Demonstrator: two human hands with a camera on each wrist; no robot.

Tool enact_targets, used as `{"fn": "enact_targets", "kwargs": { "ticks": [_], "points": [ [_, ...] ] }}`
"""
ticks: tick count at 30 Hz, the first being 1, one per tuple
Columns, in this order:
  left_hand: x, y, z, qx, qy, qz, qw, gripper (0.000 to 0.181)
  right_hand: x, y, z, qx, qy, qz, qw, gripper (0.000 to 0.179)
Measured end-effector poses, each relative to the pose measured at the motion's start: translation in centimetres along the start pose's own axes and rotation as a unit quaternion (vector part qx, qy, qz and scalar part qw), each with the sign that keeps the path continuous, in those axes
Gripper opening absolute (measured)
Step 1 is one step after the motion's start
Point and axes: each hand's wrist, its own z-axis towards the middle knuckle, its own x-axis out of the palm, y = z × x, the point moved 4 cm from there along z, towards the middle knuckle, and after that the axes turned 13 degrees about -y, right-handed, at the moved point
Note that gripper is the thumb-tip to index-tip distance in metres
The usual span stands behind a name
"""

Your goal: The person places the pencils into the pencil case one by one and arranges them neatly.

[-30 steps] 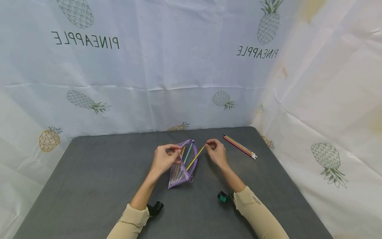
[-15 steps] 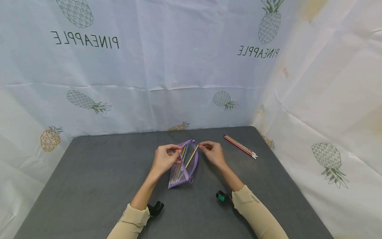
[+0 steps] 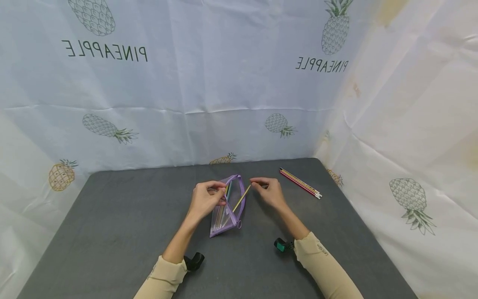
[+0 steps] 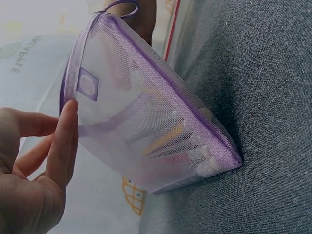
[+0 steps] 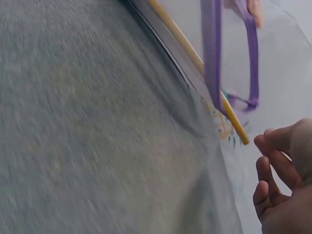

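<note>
My left hand (image 3: pixel 204 199) pinches the rim of a see-through mesh pencil pouch (image 4: pixel 117 105) with purple edging. The pouch stands tilted on the table with its mouth spread. Inside lean several pencils, among them a teal one (image 3: pixel 229 191). A yellow pencil (image 5: pixel 236 124) slants out of the mouth toward my right hand (image 3: pixel 272 194). In the right wrist view the fingertips (image 5: pixel 261 141) are just off the pencil's end, a small gap between them. Those fingers are loosely bent with nothing between them.
Several pencils (image 3: pixel 300 182), red and yellow with white ends, lie together on the dark grey table (image 3: pixel 130 220) to the right of my right hand. A white curtain (image 3: pixel 231 74) printed with pineapples hangs behind the table and along its right side.
The right hand moved left with the yellow pencil toward the pouch, then came slightly back off its end. The pencil now leans in the pouch mouth. The left hand kept its grip.
</note>
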Motion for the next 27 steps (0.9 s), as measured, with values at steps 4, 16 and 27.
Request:
{"fn": "enact_targets", "kwargs": {
  "ticks": [4, 16, 27],
  "points": [
    [-0.1, 0.0, 0.0, -0.002, -0.002, 0.001, 1.0, 0.02, -1.6, -1.2, 0.7, 0.003, -0.01, -0.01, 0.9999, 0.02],
    [-0.3, 0.1, 0.0, 0.0, -0.002, 0.001, 1.0, 0.02, -8.1, -8.0, 2.4, 0.018, -0.108, -0.151, 0.9825, 0.013],
    [-0.2, 0.0, 0.2, -0.001, 0.0, -0.002, 1.0, 0.019, -9.7, -9.8, 2.3, 0.008, -0.099, -0.248, 0.9636, 0.018]
  ]
}}
